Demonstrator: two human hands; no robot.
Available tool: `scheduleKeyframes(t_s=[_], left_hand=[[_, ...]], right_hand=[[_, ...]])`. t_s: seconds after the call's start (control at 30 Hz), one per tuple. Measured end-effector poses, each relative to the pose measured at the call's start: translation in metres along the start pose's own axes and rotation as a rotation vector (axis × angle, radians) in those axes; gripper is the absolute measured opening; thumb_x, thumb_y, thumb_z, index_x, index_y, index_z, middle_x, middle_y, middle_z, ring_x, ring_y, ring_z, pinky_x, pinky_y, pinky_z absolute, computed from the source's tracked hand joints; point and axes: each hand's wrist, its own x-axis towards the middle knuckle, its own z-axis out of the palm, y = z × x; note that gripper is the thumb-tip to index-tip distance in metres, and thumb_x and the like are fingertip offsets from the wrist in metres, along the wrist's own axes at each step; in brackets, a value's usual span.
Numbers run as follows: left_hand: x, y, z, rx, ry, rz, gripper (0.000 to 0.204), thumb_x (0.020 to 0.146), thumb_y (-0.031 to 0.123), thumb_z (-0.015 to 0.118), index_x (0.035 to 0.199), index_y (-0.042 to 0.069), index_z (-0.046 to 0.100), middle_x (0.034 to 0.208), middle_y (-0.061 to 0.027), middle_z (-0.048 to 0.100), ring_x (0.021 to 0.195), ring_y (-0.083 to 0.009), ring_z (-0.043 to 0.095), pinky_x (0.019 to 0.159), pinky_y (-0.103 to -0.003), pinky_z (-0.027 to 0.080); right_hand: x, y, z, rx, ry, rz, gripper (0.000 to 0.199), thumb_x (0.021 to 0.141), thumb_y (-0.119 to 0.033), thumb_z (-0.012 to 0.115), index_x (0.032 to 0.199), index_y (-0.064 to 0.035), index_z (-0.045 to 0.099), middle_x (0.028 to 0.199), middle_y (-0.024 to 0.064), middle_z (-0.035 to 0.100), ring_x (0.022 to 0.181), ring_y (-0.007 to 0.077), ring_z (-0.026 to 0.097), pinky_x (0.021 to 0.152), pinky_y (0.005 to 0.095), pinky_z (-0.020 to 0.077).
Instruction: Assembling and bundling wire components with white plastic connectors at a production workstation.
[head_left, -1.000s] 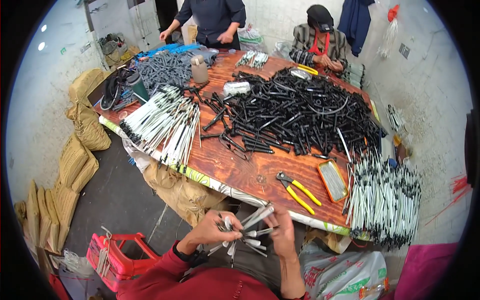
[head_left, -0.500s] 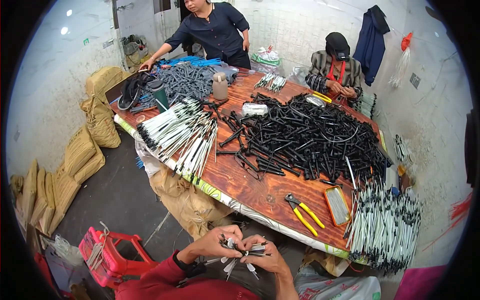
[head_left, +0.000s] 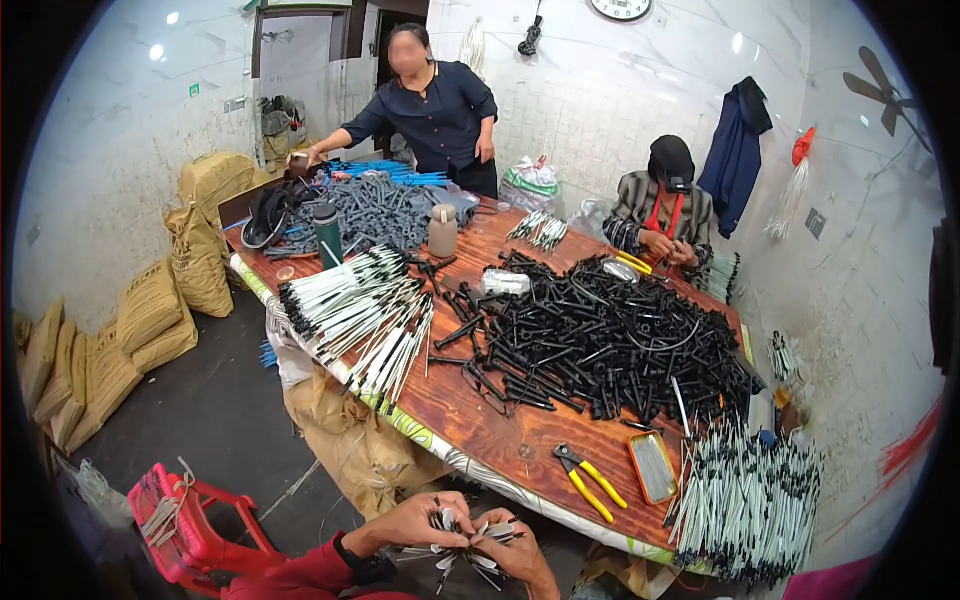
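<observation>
In front of my body, my left hand [head_left: 415,522] and my right hand [head_left: 512,548] meet around a small bundle of thin white strips with black tips [head_left: 450,567]. Fingers of both hands are closed on it, and the strips fan out below and to the sides. Just beyond, at the table's near edge, lie yellow-handled cutting pliers [head_left: 592,485]. An orange-rimmed tin [head_left: 655,466] of thin pale pieces sits beside them. Long white strips with black ends form a thick pile [head_left: 750,505] to the right, and another pile [head_left: 365,315] lies farther left.
Black plastic parts heap [head_left: 610,335] across the wooden table [head_left: 520,440]. Grey parts [head_left: 375,212], a green tumbler [head_left: 327,235] and a beige bottle [head_left: 442,231] stand behind. Two co-workers [head_left: 425,115] [head_left: 665,215] are at the far side. A red stool [head_left: 190,530] stands at left, sacks [head_left: 150,310] along the wall.
The view has tilted up and shifted, so table and hands appear lower. Both hands stay together on the bundle. The standing co-worker's outstretched hand now holds a small brownish object.
</observation>
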Motion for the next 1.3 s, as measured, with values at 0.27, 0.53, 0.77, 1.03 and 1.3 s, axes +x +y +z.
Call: scheduleKeyframes(t_s=[0.27, 0.53, 0.77, 1.03, 1.3], left_hand=[[0.003, -0.003, 0.0, -0.027, 0.009, 0.018, 0.018, 0.086, 0.015, 0.081, 0.097, 0.004, 0.073, 0.094, -0.0038, 0.064, 0.093, -0.0147, 0.061, 0.084, -0.029, 0.047], [0.005, 0.001, 0.01, -0.039, 0.025, -0.069, 0.013, 0.084, 0.01, 0.082, 0.089, 0.005, 0.071, 0.095, -0.003, 0.065, 0.09, -0.0133, 0.062, 0.08, -0.027, 0.047], [0.017, -0.006, 0.036, 0.045, 0.094, 0.026, 0.02, 0.084, 0.016, 0.083, 0.09, 0.004, 0.068, 0.09, -0.0018, 0.065, 0.086, -0.0117, 0.061, 0.077, -0.028, 0.047], [0.016, 0.005, 0.029, 0.058, -0.02, -0.062, 0.014, 0.086, 0.01, 0.08, 0.094, 0.003, 0.07, 0.093, -0.0034, 0.069, 0.089, -0.0119, 0.063, 0.079, -0.028, 0.048], [0.02, 0.0, 0.017, 0.002, -0.137, -0.06, 0.014, 0.089, 0.011, 0.076, 0.1, 0.003, 0.071, 0.096, -0.0036, 0.07, 0.09, -0.0139, 0.064, 0.081, -0.029, 0.049]], right_hand=[[0.005, -0.002, -0.005, 0.068, -0.044, 0.04, 0.024, 0.089, -0.008, 0.078, 0.106, -0.0009, 0.063, 0.096, 0.0014, 0.068, 0.089, 0.0097, 0.064, 0.081, 0.0247, 0.0498], [-0.002, 0.0, -0.005, 0.159, -0.003, 0.022, 0.022, 0.09, -0.008, 0.076, 0.107, 0.0004, 0.066, 0.098, 0.0044, 0.067, 0.093, 0.0118, 0.063, 0.084, 0.0269, 0.0493], [-0.007, 0.004, -0.012, 0.248, 0.0, -0.129, 0.008, 0.093, -0.005, 0.068, 0.099, -0.0007, 0.063, 0.098, 0.0047, 0.063, 0.093, 0.0126, 0.059, 0.084, 0.028, 0.0457], [-0.012, 0.012, -0.017, 0.197, -0.084, -0.194, 0.007, 0.091, -0.006, 0.065, 0.095, -0.002, 0.061, 0.094, 0.0041, 0.056, 0.087, 0.0131, 0.054, 0.08, 0.0288, 0.0412], [-0.011, 0.007, -0.025, 0.195, -0.154, -0.116, 0.01, 0.092, -0.012, 0.066, 0.094, -0.0029, 0.061, 0.091, 0.0018, 0.053, 0.085, 0.0113, 0.051, 0.076, 0.0276, 0.0388]])
